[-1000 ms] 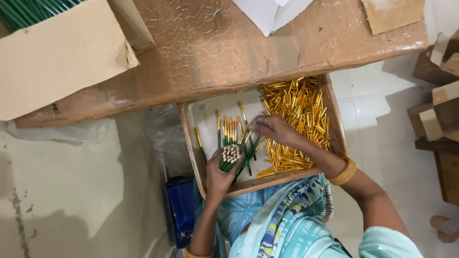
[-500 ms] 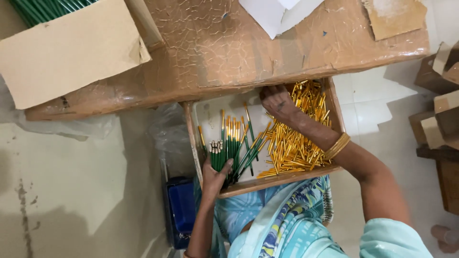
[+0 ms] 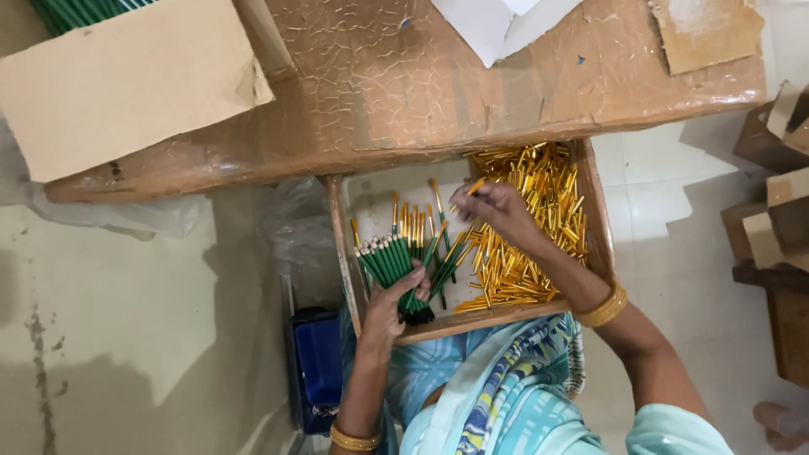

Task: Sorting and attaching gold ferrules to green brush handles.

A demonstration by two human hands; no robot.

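A wooden tray (image 3: 596,221) rests on my lap below a worn table. In its right half lies a heap of gold metal caps (image 3: 527,227). Several green sticks with gold tips (image 3: 415,226) lie in its left half. My left hand (image 3: 390,297) grips a bundle of green sticks (image 3: 386,257), their pale ends pointing up and to the left. My right hand (image 3: 495,211) is over the cap heap and pinches one gold cap (image 3: 476,186) between its fingertips.
A cardboard box (image 3: 126,80) with green sticks sits on the table's (image 3: 404,93) left end. White paper (image 3: 497,24) and a cardboard scrap (image 3: 704,29) lie at the far edge. A blue container (image 3: 318,358) stands left of my knees. Cardboard boxes (image 3: 779,211) stand at right.
My right hand went up to the far end of the cap heap, then came back toward the middle with one cap. My left hand has tilted the bundle so the sticks lie sideways.
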